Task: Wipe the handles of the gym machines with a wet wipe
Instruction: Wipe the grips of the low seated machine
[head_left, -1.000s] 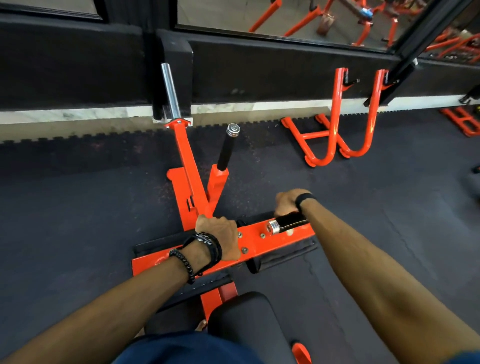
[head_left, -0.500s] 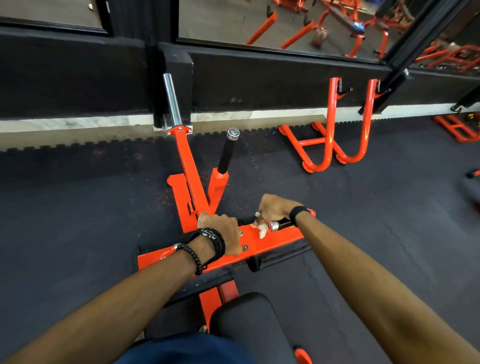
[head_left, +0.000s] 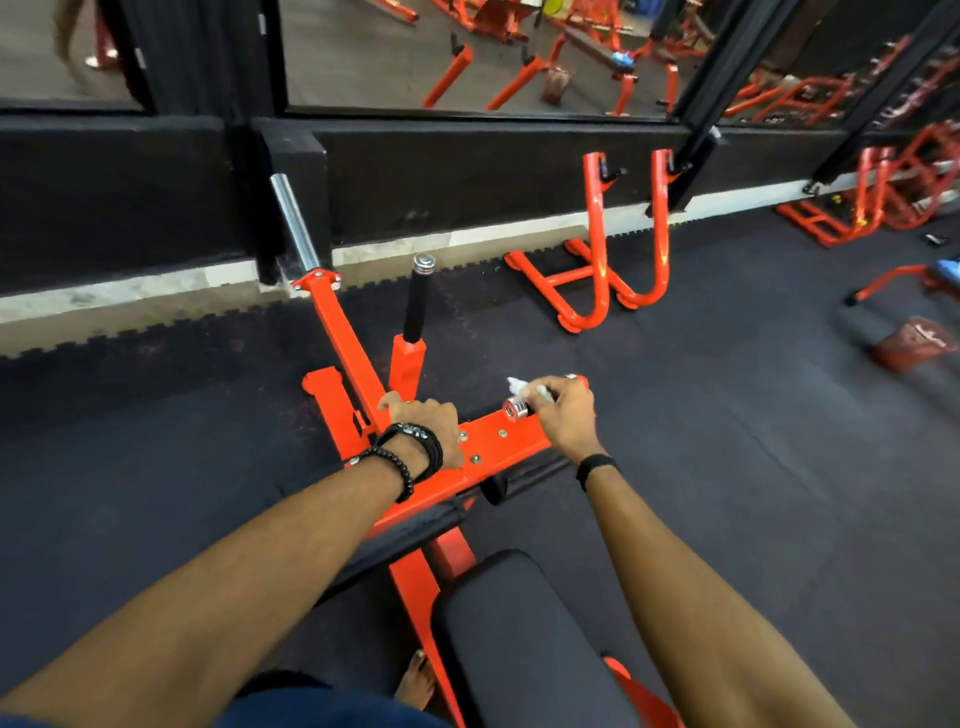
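Head view. Dark rubber flooring (head_left: 182, 426) fills most of the field; at 12 o'clock a black wall base runs under mirror panels (head_left: 467, 57) that reflect more orange equipment. An orange floor rack (head_left: 602, 260) stands at 1 o'clock against the wall, well apart from your machine.

Your orange machine frame (head_left: 358, 364) sits at centre. A chrome sleeve (head_left: 293, 221) rises tilted at 11 o'clock; a black upright grip (head_left: 417, 306) with a chrome cap stands just beside it at 12 o'clock. A black seat pad (head_left: 524, 639) lies at 6 o'clock, between your forearms.

Your left hand (head_left: 428, 423) is curled over the left part of the crossbar, knuckles up, fingers wrapped down out of sight; what lies under the palm cannot be told. Black bead bracelets (head_left: 410, 457) sit on that wrist.

Your right hand (head_left: 569, 410) is curled round the right handle (head_left: 517, 409), whose chrome end cap shows just left of your fingers. The white wet wipe (head_left: 519, 387) is pinched between fingers and handle, a tuft sticking out at the hand's upper left. A black band (head_left: 595, 467) sits on the right wrist.

Writing: none legible. A red item at 3 o'clock is too blurred to read.
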